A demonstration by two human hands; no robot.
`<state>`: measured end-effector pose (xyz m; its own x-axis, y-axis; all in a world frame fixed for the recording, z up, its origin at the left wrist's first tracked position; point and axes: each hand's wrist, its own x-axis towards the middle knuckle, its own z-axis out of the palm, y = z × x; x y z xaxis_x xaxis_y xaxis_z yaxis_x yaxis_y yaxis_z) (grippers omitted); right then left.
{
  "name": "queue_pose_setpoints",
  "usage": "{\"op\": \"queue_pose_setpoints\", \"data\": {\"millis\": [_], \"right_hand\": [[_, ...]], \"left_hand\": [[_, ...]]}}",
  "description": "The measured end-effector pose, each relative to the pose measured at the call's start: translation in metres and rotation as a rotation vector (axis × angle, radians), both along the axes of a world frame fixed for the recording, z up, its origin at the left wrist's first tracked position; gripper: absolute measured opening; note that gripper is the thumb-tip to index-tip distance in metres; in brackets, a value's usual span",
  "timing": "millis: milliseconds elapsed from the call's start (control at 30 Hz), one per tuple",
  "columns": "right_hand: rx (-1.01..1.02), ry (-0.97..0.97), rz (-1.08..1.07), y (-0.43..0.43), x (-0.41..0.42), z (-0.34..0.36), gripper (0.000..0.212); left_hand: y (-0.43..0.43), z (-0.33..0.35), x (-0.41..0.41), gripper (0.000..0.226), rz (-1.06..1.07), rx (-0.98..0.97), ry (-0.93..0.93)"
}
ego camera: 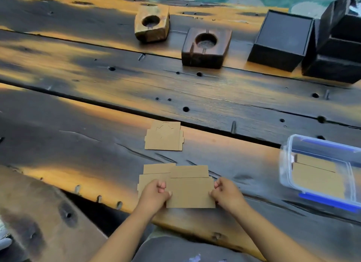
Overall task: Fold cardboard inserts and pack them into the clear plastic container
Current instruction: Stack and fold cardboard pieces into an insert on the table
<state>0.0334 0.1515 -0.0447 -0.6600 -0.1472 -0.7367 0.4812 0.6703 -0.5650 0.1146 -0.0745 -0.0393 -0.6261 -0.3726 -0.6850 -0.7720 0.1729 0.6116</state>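
Both hands pinch one cardboard insert [190,191] at the near edge of the worktop [97,97]: the left hand [155,193] grips its left edge, the right hand [224,193] its right. It looks light, thin and stiff, likely to bend cleanly at the scored flaps, so edge holds suit it. More flat inserts [154,175] lie beneath; the clear plastic container [285,164] sits to the right, some cardboard already inside.

You work at what looks like a small craft workshop: a rough plank desk [136,89] with burnt dark patches and drilled holes. Two wooden blocks with round recesses [152,23] [206,46] sit beside black gift boxes [281,38], with flat cardboard blanks [164,136] nearby.
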Motion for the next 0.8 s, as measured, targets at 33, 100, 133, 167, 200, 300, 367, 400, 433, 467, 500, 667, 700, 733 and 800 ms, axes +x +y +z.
{"op": "queue_pose_setpoints", "data": {"millis": [33, 100, 133, 167, 200, 300, 367, 400, 433, 467, 500, 667, 700, 733, 800], "right_hand": [[0.023, 0.019, 0.024, -0.009, -0.001, 0.002, 0.017], [0.054, 0.046, 0.033, -0.028, -0.003, 0.005, 0.015], [0.067, 0.05, 0.035, -0.038, -0.003, 0.007, 0.014], [0.077, 0.049, 0.036, -0.051, -0.004, 0.007, 0.014], [0.081, 0.048, 0.038, -0.06, -0.005, 0.007, 0.013], [0.111, 0.072, 0.062, -0.09, -0.006, 0.004, 0.008], [0.13, 0.081, 0.068, -0.106, -0.009, 0.001, 0.007], [0.144, 0.074, 0.071, -0.113, -0.01, -0.001, 0.006], [0.147, 0.064, 0.066, -0.118, -0.01, -0.002, 0.006], [0.142, 0.053, 0.052, -0.122, -0.01, -0.003, 0.007], [0.141, 0.045, 0.04, -0.126, -0.01, -0.004, 0.008], [0.145, 0.029, 0.067, -0.129, -0.01, -0.002, 0.009], [0.147, 0.029, 0.078, -0.127, -0.01, -0.002, 0.009], [0.148, 0.03, 0.085, -0.126, -0.01, -0.001, 0.009], [0.153, 0.029, 0.09, -0.123, -0.008, -0.001, 0.01]], "left_hand": [[-0.011, -0.002, -0.001, 0.02, -0.019, 0.009, -0.007], [-0.034, -0.004, -0.004, 0.02, -0.047, 0.027, -0.016], [-0.046, -0.006, -0.005, 0.02, -0.059, 0.041, -0.022], [-0.059, -0.009, -0.005, 0.02, -0.069, 0.051, -0.032], [-0.069, -0.011, -0.007, 0.02, -0.082, 0.05, -0.04], [-0.096, -0.019, -0.01, 0.02, -0.091, 0.04, -0.065], [-0.11, -0.022, -0.014, 0.021, -0.113, 0.015, -0.079], [-0.116, -0.024, -0.015, 0.021, -0.13, 0.006, -0.088], [-0.12, -0.024, -0.016, 0.021, -0.141, 0.003, -0.091], [-0.123, -0.025, -0.016, 0.022, -0.143, 0.007, -0.09], [-0.127, -0.026, -0.016, 0.022, -0.144, 0.008, -0.09], [-0.133, -0.029, -0.014, 0.023, -0.169, 0.006, -0.088], [-0.131, -0.029, -0.014, 0.023, -0.168, 0.005, -0.085], [-0.13, -0.029, -0.013, 0.023, -0.167, 0.006, -0.082], [-0.126, -0.029, -0.011, 0.022, -0.165, 0.007, -0.079]]}}
